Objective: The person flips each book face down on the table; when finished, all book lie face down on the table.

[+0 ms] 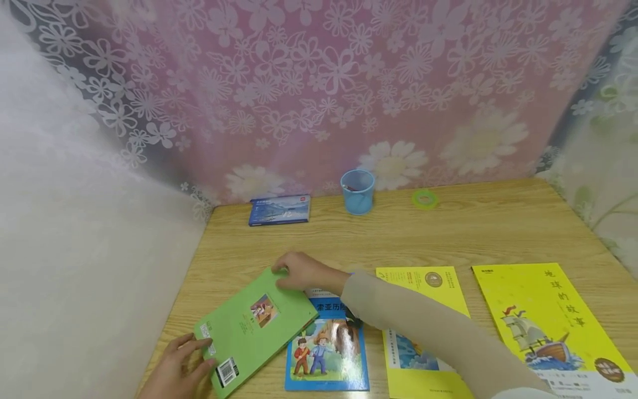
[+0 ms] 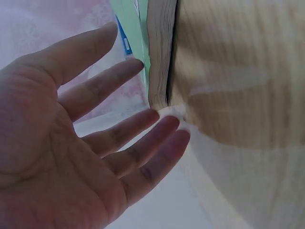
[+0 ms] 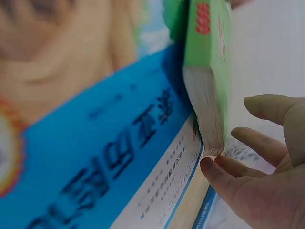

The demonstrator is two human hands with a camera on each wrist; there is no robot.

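A thick green book (image 1: 261,327) lies back cover up and slanted, its barcode toward the lower left. It partly covers a blue picture-cover book (image 1: 326,354). At the green book's far corner is my right hand (image 1: 301,271); the right wrist view shows fingertips (image 3: 209,164) against the page edge and the thumb apart from the cover. My left hand (image 1: 179,368) is at the lower left end. In the left wrist view its fingers (image 2: 143,169) are spread and fairly straight beside the pages (image 2: 159,52), some fingertips close to or touching the book.
To the right lie a yellow book (image 1: 423,382), partly under my right forearm, and another yellow book (image 1: 535,310) with a ship. Along the back are a blue box (image 1: 279,210), a blue cup (image 1: 358,194) and a green tape roll (image 1: 425,199). A floral curtain (image 1: 319,100) hangs behind.
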